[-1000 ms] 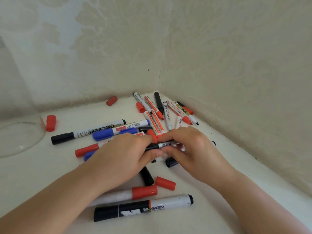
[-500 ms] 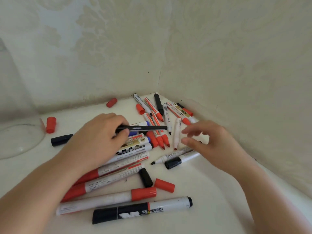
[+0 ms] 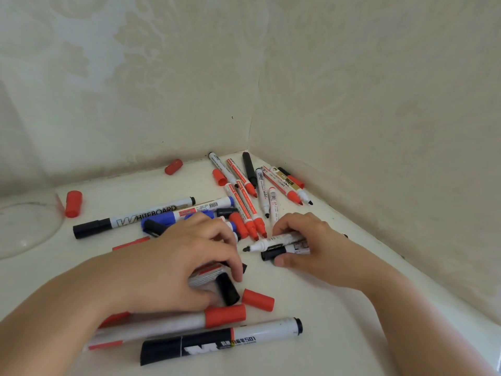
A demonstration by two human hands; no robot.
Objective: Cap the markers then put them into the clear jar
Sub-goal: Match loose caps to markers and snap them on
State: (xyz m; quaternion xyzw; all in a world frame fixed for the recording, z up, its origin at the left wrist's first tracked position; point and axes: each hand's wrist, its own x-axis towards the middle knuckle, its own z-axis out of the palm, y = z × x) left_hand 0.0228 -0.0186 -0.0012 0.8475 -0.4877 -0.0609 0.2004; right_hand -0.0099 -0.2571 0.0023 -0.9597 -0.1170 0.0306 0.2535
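The jar [image 3: 24, 226] at the far left looks empty. Many markers [image 3: 244, 204] lie on the desk [image 3: 311, 308], some open. The left hand [image 3: 173, 264] presses the pile; the right hand [image 3: 311, 245] grips two markers. Loose caps [image 3: 257, 299] wait.

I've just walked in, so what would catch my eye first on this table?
A jumble of red, blue and black whiteboard markers fills the white tabletop in the wall corner, with loose red caps scattered about. Two bare hands work mid-pile: the left hand presses on markers, the right hand grips an uncapped black-tipped marker. A clear jar sits far left.
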